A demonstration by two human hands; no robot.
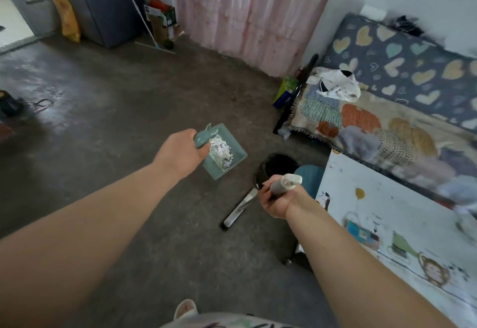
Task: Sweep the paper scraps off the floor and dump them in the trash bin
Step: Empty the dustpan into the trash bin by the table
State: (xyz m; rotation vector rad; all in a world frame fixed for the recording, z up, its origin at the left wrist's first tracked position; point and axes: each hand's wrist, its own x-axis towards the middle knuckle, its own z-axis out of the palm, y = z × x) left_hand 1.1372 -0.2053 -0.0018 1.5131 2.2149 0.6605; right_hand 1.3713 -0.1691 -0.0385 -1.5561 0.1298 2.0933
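Note:
My left hand (180, 151) grips the handle of a teal dustpan (232, 158) held above the floor, left of the bin. White paper scraps (221, 149) lie heaped inside the pan. My right hand (277, 200) grips the grey handle of a small brush (238, 211), whose head points down-left just over the floor. The black trash bin (276, 165) stands just beyond my right hand, partly hidden by it.
A low white table (387, 211) with cartoon stickers fills the lower right. A sofa (387, 95) with a patterned throw runs along the right wall. A blue stool (311, 176) sits between bin and table. Bare concrete floor (116, 121) spreads to the left.

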